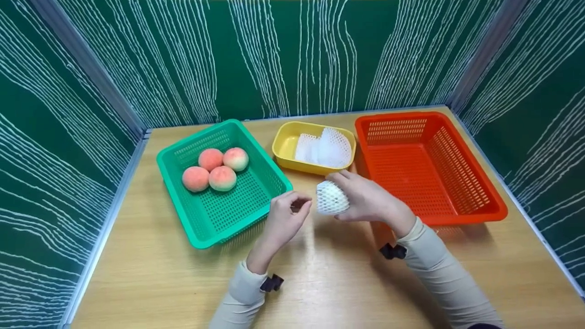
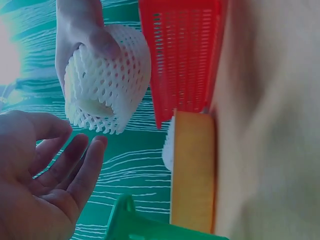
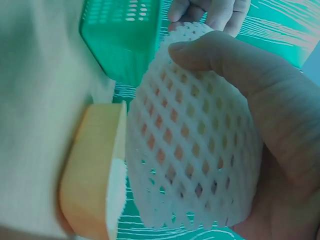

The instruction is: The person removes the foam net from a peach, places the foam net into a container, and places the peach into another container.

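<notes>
My right hand [image 1: 368, 198] grips a peach in a white foam net sleeve [image 1: 332, 198], held above the table between the green and red baskets. Pinkish skin shows through the mesh in the right wrist view, where the thumb presses on the net [image 3: 192, 130]. Just left of the netted peach is my left hand [image 1: 285, 217], its fingers loosely bent and holding nothing. A small gap parts its fingertips from the net in the left wrist view. Several bare peaches [image 1: 222, 178] lie together in the green basket [image 1: 196, 235].
Behind the hands stands a yellow tub [image 1: 285, 162] with white foam nets [image 1: 327, 148] inside. On the right is a red basket [image 1: 480, 212]. Green panels with white lines [image 1: 283, 59] enclose the wooden table [image 1: 151, 274] at the back and sides.
</notes>
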Demonstrator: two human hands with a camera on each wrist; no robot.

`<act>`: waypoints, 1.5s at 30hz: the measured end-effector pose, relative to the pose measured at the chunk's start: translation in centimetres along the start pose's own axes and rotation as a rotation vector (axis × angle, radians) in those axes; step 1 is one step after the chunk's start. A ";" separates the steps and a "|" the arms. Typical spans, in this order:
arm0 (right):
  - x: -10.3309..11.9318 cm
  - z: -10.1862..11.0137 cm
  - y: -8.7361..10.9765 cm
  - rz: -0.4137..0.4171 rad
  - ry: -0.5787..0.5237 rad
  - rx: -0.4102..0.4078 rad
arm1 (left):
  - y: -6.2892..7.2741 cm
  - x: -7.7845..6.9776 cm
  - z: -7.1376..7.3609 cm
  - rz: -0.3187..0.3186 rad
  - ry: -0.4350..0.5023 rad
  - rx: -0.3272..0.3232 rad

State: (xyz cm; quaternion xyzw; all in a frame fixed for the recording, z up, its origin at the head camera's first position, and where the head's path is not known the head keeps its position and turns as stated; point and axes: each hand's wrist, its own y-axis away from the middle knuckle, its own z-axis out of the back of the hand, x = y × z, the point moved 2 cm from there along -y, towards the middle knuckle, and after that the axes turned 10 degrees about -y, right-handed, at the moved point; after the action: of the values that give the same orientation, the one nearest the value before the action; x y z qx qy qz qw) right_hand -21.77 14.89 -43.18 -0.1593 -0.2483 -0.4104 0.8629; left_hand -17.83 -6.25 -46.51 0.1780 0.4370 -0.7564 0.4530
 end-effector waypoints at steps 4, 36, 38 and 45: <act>-0.1 -1.1 -0.2 0.036 -0.020 -0.023 | 0.9 0.5 0.1 0.011 -0.016 0.035; -3.9 -8.0 -1.1 0.045 -0.094 0.034 | 3.6 4.5 -2.5 0.268 -0.240 0.136; -4.0 -8.1 -1.2 0.060 -0.109 0.025 | 3.5 4.6 -2.6 0.269 -0.222 0.138; -4.3 -7.8 -1.4 0.072 -0.115 -0.011 | 3.2 5.0 -2.8 0.297 -0.146 0.154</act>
State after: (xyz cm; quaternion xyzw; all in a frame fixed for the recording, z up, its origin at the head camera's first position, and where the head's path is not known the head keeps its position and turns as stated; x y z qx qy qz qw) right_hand -22.91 13.01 -51.95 -0.1962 -0.2893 -0.3705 0.8606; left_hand -18.09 -7.22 -53.01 0.2191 0.3126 -0.7233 0.5754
